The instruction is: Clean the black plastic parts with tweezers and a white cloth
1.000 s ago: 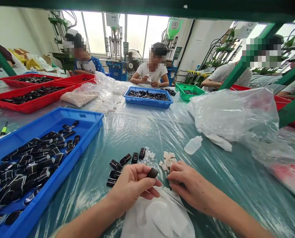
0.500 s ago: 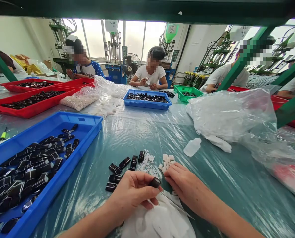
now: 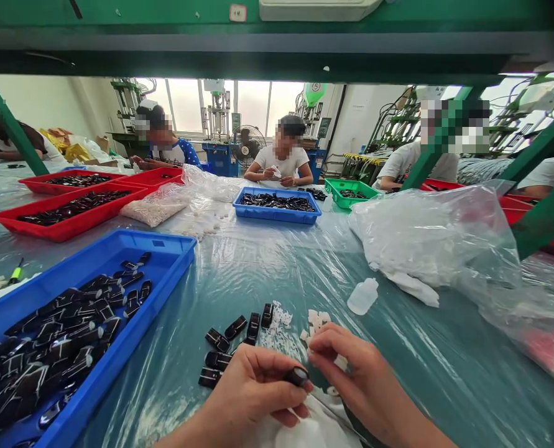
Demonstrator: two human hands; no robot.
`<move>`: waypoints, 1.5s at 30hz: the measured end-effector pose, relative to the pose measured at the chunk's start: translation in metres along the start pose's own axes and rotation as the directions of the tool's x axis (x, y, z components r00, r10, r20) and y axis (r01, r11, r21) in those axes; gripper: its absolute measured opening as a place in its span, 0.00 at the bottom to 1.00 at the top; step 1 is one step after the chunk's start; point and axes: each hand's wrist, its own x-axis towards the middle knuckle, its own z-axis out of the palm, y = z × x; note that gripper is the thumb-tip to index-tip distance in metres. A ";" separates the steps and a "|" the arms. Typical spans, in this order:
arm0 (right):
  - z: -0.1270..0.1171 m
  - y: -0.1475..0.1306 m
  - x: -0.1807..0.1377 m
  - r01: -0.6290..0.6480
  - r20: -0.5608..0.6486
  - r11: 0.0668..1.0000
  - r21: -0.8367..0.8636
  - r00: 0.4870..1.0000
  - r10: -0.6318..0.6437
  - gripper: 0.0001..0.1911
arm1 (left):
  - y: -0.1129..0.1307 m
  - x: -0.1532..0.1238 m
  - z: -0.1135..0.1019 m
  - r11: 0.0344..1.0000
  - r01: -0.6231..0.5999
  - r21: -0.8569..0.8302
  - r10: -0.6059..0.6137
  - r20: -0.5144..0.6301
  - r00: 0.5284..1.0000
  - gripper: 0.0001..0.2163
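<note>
My left hand (image 3: 253, 392) is closed round a small black part (image 3: 297, 376), pinched between thumb and fingers. My right hand (image 3: 358, 379) is curled right beside it, fingertips almost touching the part; something small and white (image 3: 340, 363) shows in its fingers, too small to name. Just beyond my hands lie several loose black parts (image 3: 232, 342) and a heap of small white pieces (image 3: 316, 320) on the plastic-covered table. A white cloth (image 3: 311, 432) lies under my hands.
A blue tray (image 3: 165, 258) with several black parts stands at the left. A small white bottle (image 3: 362, 297) and a large clear plastic bag (image 3: 439, 236) lie to the right. Red trays (image 3: 62, 227), another blue tray (image 3: 277, 213), a green tray (image 3: 351, 186) and seated people are further back.
The view has tilted up, so my hands sit lower in the picture. My right hand has closed in on the black part in my left hand.
</note>
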 end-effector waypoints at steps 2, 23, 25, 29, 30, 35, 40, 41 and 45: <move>-0.005 -0.007 0.000 -0.025 -0.036 0.986 0.167 0.999 0.031 0.09 | 0.000 -0.001 0.001 1.000 -0.003 -0.017 0.003 -0.008 1.000 0.09; -0.009 -0.025 -0.010 0.195 -0.178 0.940 0.281 0.973 -0.149 0.08 | -0.005 0.000 0.002 0.999 0.018 0.039 -0.019 0.035 0.999 0.06; -0.008 -0.025 -0.010 0.189 -0.171 0.946 0.264 0.974 -0.147 0.09 | -0.006 0.000 0.002 0.999 0.017 0.045 -0.018 0.030 0.999 0.06; -0.006 -0.024 -0.010 0.167 -0.151 0.932 0.323 0.981 -0.123 0.11 | -0.005 -0.001 0.002 0.999 0.011 0.045 -0.013 0.037 0.999 0.05; -0.006 -0.024 -0.009 0.160 -0.150 0.924 0.348 0.982 -0.113 0.11 | -0.005 -0.002 0.002 0.999 0.007 0.044 -0.008 0.037 0.999 0.05; -0.006 -0.024 -0.007 0.063 -0.168 0.878 0.474 0.986 0.020 0.07 | -0.004 -0.003 0.004 0.999 0.011 0.045 -0.012 0.030 0.999 0.04; -0.006 -0.020 -0.005 -0.021 -0.238 0.819 0.574 0.952 0.191 0.03 | -0.008 -0.001 0.002 0.999 0.031 0.038 -0.032 0.019 0.999 0.06; -0.005 -0.019 -0.004 -0.036 -0.229 0.823 0.567 0.953 0.199 0.02 | -0.008 -0.001 0.002 0.999 0.033 0.034 -0.034 0.016 0.999 0.06; -0.002 -0.013 -0.002 -0.106 -0.140 0.919 0.379 0.975 0.170 0.08 | -0.003 -0.003 0.004 0.999 0.049 0.021 -0.050 0.027 0.998 0.06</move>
